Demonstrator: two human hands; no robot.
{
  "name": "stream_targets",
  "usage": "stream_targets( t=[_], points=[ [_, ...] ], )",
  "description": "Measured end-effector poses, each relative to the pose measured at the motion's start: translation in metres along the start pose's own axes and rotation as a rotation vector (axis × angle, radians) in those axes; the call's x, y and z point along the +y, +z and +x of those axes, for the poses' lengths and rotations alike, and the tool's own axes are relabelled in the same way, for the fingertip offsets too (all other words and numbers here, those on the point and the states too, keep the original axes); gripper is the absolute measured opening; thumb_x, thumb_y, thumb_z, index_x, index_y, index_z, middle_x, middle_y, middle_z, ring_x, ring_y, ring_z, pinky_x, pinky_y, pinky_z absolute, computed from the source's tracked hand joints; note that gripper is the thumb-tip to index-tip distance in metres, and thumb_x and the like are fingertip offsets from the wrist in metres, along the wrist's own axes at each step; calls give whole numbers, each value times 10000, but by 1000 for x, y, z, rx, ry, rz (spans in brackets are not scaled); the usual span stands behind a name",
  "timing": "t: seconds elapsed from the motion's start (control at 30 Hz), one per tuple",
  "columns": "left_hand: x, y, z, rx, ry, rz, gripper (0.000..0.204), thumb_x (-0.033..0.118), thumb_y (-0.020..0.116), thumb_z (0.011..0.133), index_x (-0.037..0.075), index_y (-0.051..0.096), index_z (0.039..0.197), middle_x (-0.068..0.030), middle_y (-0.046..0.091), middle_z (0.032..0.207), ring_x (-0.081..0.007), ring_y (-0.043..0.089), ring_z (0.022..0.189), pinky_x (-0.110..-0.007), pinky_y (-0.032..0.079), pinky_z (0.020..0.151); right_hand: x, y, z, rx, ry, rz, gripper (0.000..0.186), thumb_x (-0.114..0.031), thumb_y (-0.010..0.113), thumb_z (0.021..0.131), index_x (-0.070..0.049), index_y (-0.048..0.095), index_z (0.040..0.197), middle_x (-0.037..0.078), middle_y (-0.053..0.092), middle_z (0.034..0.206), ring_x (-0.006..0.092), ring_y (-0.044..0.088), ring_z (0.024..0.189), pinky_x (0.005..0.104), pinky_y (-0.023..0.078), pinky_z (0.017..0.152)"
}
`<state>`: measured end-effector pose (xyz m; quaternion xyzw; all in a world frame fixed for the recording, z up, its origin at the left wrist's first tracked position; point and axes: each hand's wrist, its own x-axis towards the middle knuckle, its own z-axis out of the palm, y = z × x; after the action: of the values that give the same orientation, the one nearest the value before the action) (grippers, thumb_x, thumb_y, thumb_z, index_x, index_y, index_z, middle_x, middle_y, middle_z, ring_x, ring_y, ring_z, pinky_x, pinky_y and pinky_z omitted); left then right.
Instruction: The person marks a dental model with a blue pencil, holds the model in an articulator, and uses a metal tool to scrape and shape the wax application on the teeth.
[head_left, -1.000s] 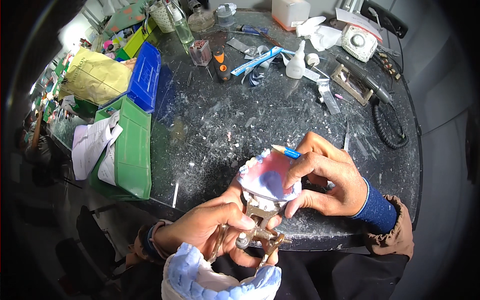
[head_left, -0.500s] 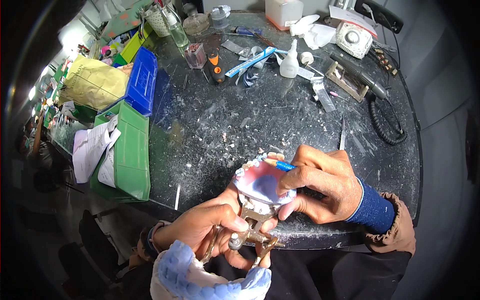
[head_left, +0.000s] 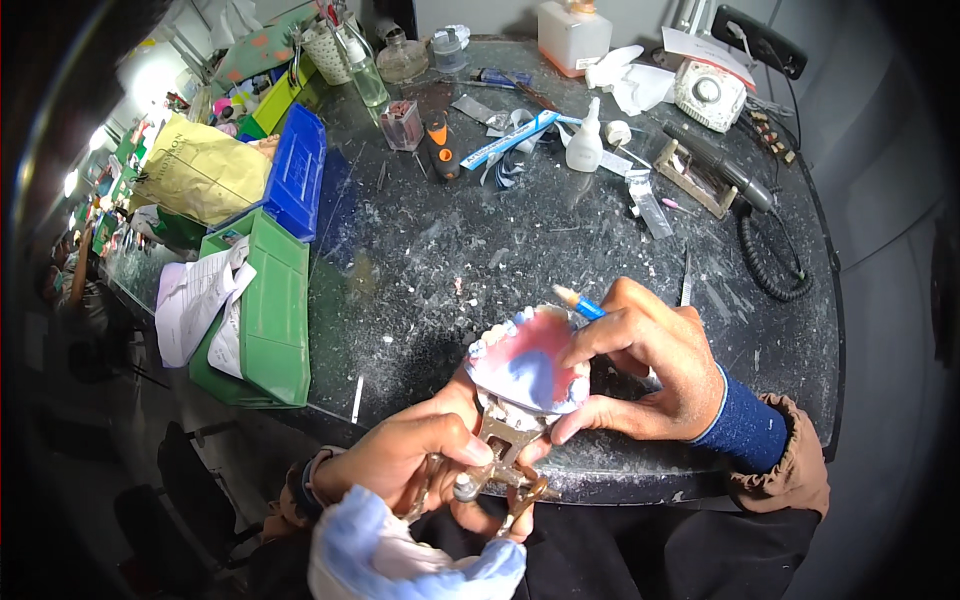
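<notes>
A black, dust-speckled workbench (head_left: 420, 260) spreads beneath everything. At its left stand a green plastic bin (head_left: 275, 330) and a blue plastic bin (head_left: 302, 170). A yellow bag (head_left: 205, 175) bearing dark print lies in the blue one; white paper sheets (head_left: 200, 305), their writing too small to read, drape over the green one. A metal dental articulator (head_left: 503, 440) is held open at the bench's near edge, a blue-and-white dental cast (head_left: 420, 575) at its lower end, above the lap, and a pink-and-blue cast with teeth (head_left: 525, 350) at its far end. The left hand (head_left: 420, 445) grips the metal frame, thumb on top. The right hand (head_left: 655, 360) clasps a pencil in bent fingers, its index finger over the pink surface, its thumb at the cast's rim. Beyond, a plastic canister (head_left: 573, 40) carries a small pale label; a blue strip (head_left: 510, 140) shows white lettering. Smallest is the blue pencil (head_left: 582, 303), its sharpened end near the teeth.
</notes>
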<state>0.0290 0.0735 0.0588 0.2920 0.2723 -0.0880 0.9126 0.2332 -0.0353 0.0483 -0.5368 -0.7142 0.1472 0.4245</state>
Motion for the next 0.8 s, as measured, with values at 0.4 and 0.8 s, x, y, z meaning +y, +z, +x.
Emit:
stream_targets(
  t=[0.4, 0.8],
  points=[
    [-17, -13, 8, 98, 788, 614, 913, 32, 501, 780, 116, -114, 1449, -195, 199, 1467, -238, 451, 1195, -335, 468, 881, 6, 5, -7, 354, -44, 131, 417, -312, 696, 767, -37, 671, 1079, 109, 648, 857, 183, 640, 765, 274, 521, 656],
    [-18, -19, 8, 124, 937, 1050, 836, -10, 449, 807, 9, -120, 1419, -253, 225, 1420, -336, 365, 1289, -456, 306, 1064, -9, 15, -7, 245, -48, 232, 189, -9, 730, 746, 42, 655, 912, 162, 655, 894, 276, 680, 863, 377, 581, 782]
  ],
)
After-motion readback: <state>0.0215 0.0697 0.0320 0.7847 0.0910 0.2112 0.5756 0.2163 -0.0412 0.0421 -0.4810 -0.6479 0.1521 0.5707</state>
